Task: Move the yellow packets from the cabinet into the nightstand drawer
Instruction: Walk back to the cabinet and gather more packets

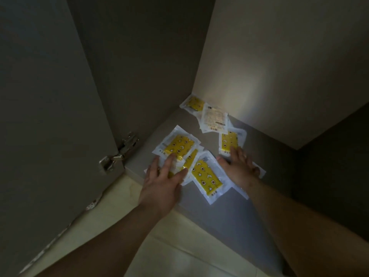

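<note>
Several yellow packets in clear white-edged wrappers lie scattered on the grey cabinet floor (217,212). My left hand (163,180) rests flat with straight fingers on the left pile, touching the packet (177,143) nearest the hinge. One packet (205,176) lies between my hands. My right hand (239,168) lies flat over packets on the right, its fingertips at the lower end of another packet (229,140). Further back a packet lies face down (214,118), and one more sits in the back corner (193,102). The nightstand drawer is out of sight.
The cabinet door (50,116) stands open on the left, held by a metal hinge (121,152). The cabinet's back wall (269,66) and dark interior close in the far side. Pale floor tiles (159,246) lie below the cabinet's front edge.
</note>
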Demonstrator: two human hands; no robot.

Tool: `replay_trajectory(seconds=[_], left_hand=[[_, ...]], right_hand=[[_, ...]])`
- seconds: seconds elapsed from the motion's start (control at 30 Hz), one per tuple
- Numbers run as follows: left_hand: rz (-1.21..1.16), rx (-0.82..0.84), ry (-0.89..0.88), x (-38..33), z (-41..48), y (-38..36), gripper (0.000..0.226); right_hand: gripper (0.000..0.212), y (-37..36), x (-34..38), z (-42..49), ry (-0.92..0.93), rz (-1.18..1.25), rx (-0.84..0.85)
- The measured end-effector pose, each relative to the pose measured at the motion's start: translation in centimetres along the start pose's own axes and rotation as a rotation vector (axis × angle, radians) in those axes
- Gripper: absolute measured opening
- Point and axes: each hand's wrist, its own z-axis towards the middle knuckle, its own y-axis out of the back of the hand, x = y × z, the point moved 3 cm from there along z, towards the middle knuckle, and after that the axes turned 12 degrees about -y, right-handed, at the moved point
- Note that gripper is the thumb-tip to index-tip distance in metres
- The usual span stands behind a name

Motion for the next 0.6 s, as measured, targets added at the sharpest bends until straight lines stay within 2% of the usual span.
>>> replay_trajectory(seconds=[0.07,0.2,0.33,0.43,0.5,0.57,0.6], left_hand=[[0.056,0.027,-0.006,0.0,0.1,-0.1,0.048],[0.032,0.005,-0.042,-0.1,-0.2,-0.6,0.059],[-0.022,-0.054,-0.093,-0.7,-0.7,-0.8,0.041],[-0.192,-0.226,-0.155,-1.8,-1.7,-0.9,0.040],[-0.218,-0.337,-0.089,-1.7,-2.5,-0.7,0.035],[-0.250,-0.425,0.140,-1.1,-2.8,-0.2,0.030],[-0.277,-0.443,0.279,-0.8,-2.9,0.1,0.032]], right_hand=[[0.077,-0.9,0.3,-0.2,0.021,-0.049,0.022],[0.079,-2.9,0.2,-3.8,0.118,-0.083,-0.048],[0.081,-4.4,-0.6,-6.4,0.130,-0.037,-0.111],[0.101,-4.8,-1.2,-7.9,0.145,0.080,-0.161],[0.096,-4.6,-1.8,-8.4,0.129,0.173,-0.218],[0.081,-4.0,-2.3,-8.3,0.075,0.204,-0.257],[0.082,-3.6,-2.4,-7.9,0.037,0.201,-0.234]])
